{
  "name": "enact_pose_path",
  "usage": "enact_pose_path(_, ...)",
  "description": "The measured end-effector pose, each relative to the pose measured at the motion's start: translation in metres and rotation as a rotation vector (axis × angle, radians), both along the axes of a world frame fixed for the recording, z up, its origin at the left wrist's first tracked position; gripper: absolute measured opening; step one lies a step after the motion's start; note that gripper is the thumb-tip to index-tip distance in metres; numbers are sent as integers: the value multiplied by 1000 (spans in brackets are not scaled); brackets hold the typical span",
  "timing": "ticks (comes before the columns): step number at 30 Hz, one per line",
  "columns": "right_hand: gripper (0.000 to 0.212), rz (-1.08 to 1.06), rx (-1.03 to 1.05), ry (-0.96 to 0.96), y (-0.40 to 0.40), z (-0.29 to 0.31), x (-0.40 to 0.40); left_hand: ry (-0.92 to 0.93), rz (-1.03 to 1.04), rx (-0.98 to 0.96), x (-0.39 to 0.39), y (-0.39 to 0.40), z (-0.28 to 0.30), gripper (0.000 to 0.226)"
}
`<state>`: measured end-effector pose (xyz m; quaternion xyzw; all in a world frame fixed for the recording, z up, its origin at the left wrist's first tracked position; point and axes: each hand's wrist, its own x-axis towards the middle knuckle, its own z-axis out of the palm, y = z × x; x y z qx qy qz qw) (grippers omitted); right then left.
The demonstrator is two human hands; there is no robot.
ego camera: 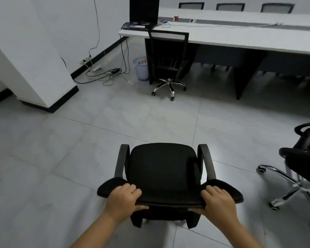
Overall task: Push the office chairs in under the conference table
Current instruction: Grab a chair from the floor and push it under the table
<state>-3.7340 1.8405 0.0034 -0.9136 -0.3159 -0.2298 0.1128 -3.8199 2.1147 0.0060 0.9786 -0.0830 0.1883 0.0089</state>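
A black office chair (164,169) stands on the tiled floor right in front of me, its seat facing the long white conference table (240,38) across the room. My left hand (123,198) grips the left part of its backrest top, and my right hand (217,199) grips the right part. A second black chair (168,56) sits pushed in under the table's left end. A third chair (304,158) with a chrome base stands loose at the right edge of the view.
A laptop (144,12) sits on the table's left end. A white waste bin (141,68) and a tangle of cables (104,72) lie by the wall. A white pillar (30,56) stands at left. More chair backs (230,6) show behind the table.
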Motion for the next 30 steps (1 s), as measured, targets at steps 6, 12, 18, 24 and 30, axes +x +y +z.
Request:
enact_pose_path(6,76,-92,-7,-44,6,-1,31,11,-58,-9,56,12,-1,73)
enact_pose_path(12,73,-193,-31,-93,11,-1,78,-54,-114,-29,132,19,-1,74)
enact_pose_path(18,70,-254,-69,-120,2,-4,131,-113,-210,-34,195,11,-2,76)
enact_pose_path(24,68,-256,-44,-168,-6,-9,190,-167,-267,-24,262,7,-7,76)
enact_pose_path(30,57,-228,12,-203,-26,-7,266,-167,-232,-3,336,-12,-7,54)
